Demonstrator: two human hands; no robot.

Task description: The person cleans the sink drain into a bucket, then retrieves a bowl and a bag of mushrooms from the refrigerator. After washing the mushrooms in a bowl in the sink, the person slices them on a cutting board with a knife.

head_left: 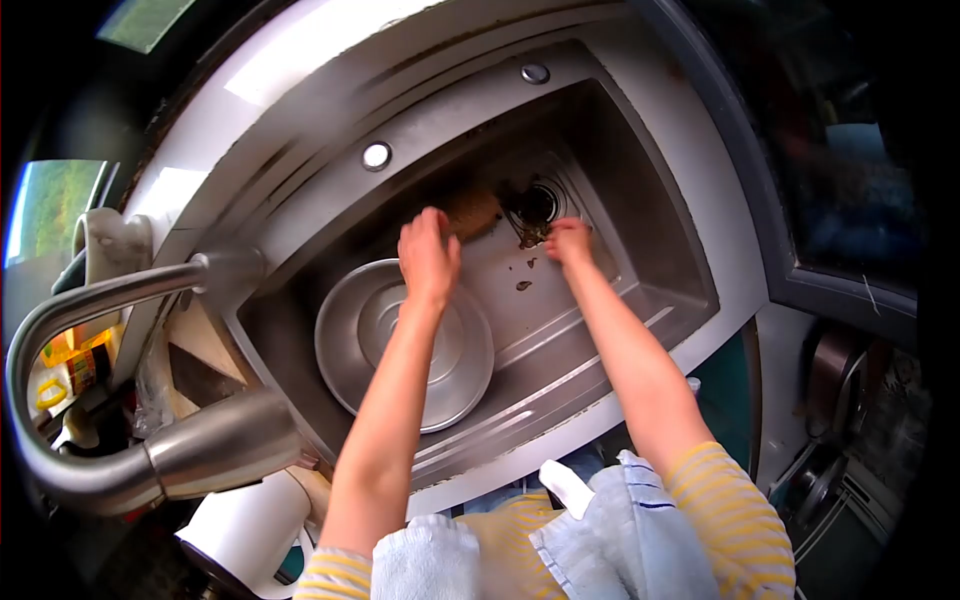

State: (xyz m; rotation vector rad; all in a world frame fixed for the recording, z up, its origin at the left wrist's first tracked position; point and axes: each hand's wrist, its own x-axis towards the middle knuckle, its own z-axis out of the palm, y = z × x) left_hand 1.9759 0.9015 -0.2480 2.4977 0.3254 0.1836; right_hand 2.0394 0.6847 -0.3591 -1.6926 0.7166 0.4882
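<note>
Both bare hands reach into a steel sink (650,240). Above the rim of a round metal bowl (465,390) is my left hand (430,258), its fingers bent beside a brownish piece (474,212) that lies against the sink's back wall. What its fingertips touch, if anything, is hidden. At the drain (535,203), my right hand (570,242) has its fingers pinched together over dark wet scraps (530,238); what lies between them is too small to tell. A few brown bits (523,286) are on the sink floor.
A large curved faucet (225,440) stands at the left, over a white pitcher (250,530). Packets and a yellow-capped item (52,392) are at the far left. A dark-framed panel (780,230) borders the counter on the right, with a rack (840,500) below.
</note>
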